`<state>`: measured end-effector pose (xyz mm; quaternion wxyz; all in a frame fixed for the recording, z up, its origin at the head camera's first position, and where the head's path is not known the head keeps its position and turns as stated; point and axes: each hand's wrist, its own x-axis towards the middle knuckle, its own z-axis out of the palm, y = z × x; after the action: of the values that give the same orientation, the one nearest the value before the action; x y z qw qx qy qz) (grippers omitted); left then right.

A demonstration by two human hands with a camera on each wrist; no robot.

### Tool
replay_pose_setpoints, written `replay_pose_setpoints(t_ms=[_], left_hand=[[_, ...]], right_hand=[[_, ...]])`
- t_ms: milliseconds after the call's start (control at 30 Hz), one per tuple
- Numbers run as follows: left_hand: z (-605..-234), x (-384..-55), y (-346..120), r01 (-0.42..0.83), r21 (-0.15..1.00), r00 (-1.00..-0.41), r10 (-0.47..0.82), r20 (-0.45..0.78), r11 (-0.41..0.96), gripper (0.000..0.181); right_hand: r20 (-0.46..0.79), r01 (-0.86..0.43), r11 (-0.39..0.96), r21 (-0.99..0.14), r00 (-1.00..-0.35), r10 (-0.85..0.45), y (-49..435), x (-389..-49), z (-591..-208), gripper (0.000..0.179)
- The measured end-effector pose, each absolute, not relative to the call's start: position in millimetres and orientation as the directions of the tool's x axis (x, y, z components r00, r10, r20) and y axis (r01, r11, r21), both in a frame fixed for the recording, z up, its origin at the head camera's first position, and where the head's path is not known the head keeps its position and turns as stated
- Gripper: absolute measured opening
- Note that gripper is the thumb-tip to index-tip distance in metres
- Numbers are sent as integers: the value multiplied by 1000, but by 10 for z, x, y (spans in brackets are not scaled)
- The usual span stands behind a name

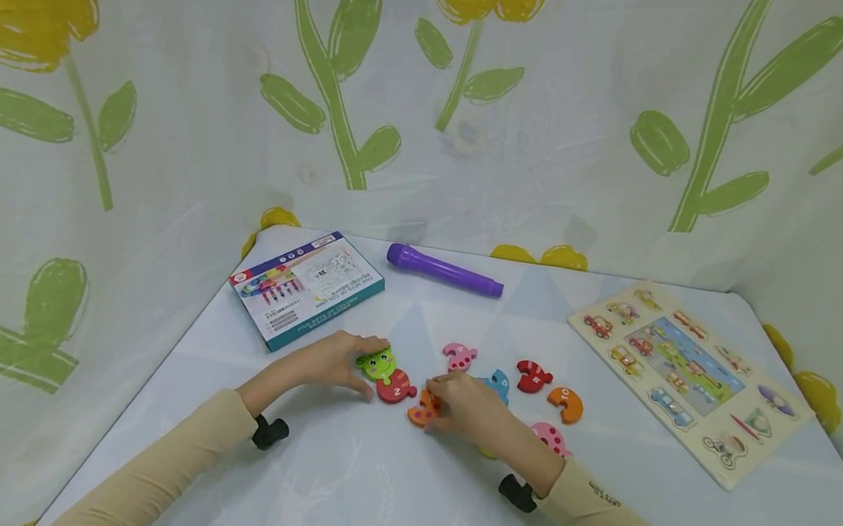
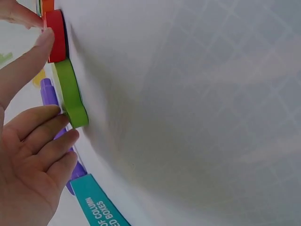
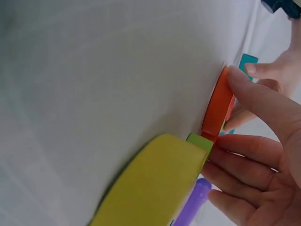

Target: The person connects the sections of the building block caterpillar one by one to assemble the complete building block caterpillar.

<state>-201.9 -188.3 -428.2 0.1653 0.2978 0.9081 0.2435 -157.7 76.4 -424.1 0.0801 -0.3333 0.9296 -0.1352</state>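
Observation:
A green smiling caterpillar-head puzzle piece is joined to a red piece marked 2 on the table. My left hand spans them, index fingertip at the head's far edge and thumb on the red piece's near side. In the left wrist view, the other fingers extend beside the green piece. Just to the right, my right hand pinches an orange spotted piece between thumb and fingers, close beside the red one. From the right wrist, the orange piece shows edge-on, thumb on its side.
Around the right hand lie pink, blue, red and orange pieces, another pink one and a yellow one. Farther back are a box, a purple microphone-shaped toy and a vehicle puzzle board.

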Motion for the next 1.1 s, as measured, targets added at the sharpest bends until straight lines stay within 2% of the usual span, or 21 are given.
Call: replay_pose_setpoints(t_ms=[733,1100], left_hand=[[-4288,-2019,-1829,438,571,-770,617,-161,695,76],[-4260,-2019,-1812,444,560,-765,621,-168,699,74]], right_hand=[[-30,-609,699,-374,-746,-666,807,-1599,-4213,58],[5,-646,680,-345,-726,-687,730,-1625,-4206,58]])
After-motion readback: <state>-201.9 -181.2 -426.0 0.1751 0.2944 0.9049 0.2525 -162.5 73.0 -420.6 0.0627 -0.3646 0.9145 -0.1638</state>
